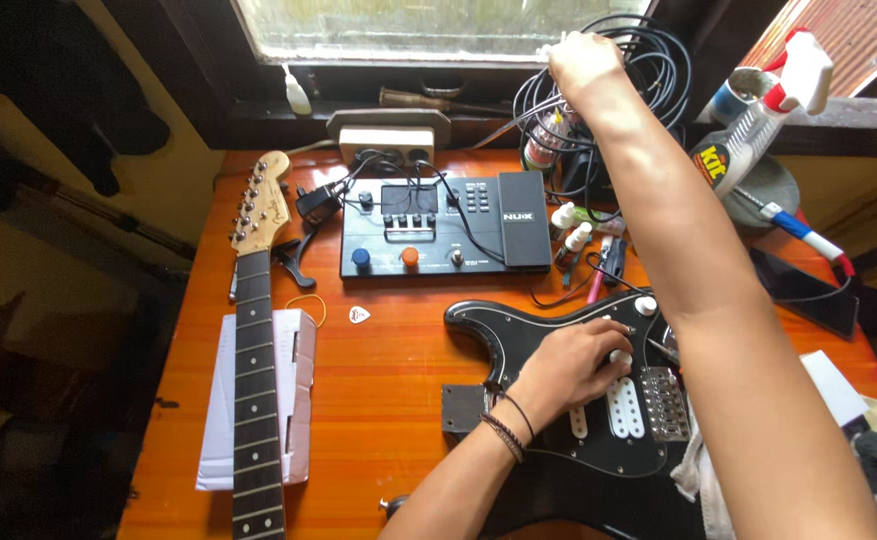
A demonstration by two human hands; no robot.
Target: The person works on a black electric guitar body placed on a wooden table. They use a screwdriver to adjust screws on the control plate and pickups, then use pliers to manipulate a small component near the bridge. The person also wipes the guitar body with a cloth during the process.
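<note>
While the left hand [573, 365] lay flat and open on the black electric guitar body [598, 440] on the orange wooden worktop [388, 350], the right hand [583, 55] gripped the coiled black cables [648, 60] by the window.

guitar body [548, 330]: glossy black plastic | table [398, 400]: glossy orange wood

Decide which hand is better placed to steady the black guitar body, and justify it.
Left. The left hand already rests on the guitar body; the right hand is stretched away among the coiled cables.
</note>
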